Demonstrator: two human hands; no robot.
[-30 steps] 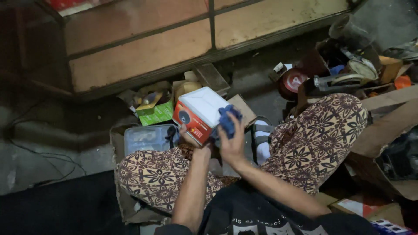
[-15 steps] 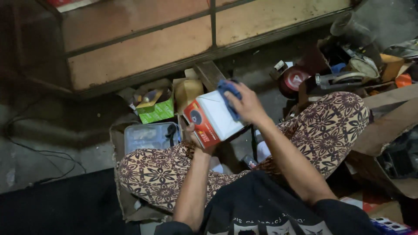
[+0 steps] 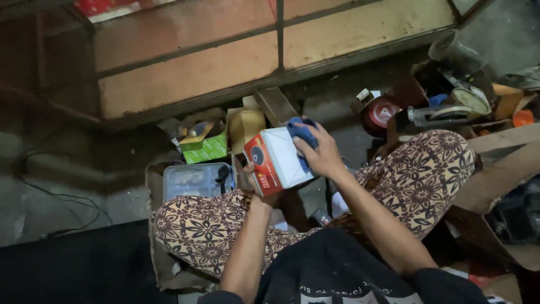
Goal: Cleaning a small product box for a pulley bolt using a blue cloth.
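A small red-and-white box point(image 3: 278, 160) is held above the lap, over the patterned trousers point(image 3: 225, 231). It is gripped from below by the left hand point(image 3: 264, 194), fingers closed around its lower edge. A blue cloth point(image 3: 302, 132) is pressed against its white face by the right hand point(image 3: 320, 155), its grip closed on the cloth. A clear plastic case point(image 3: 194, 180) lies on the floor just left.
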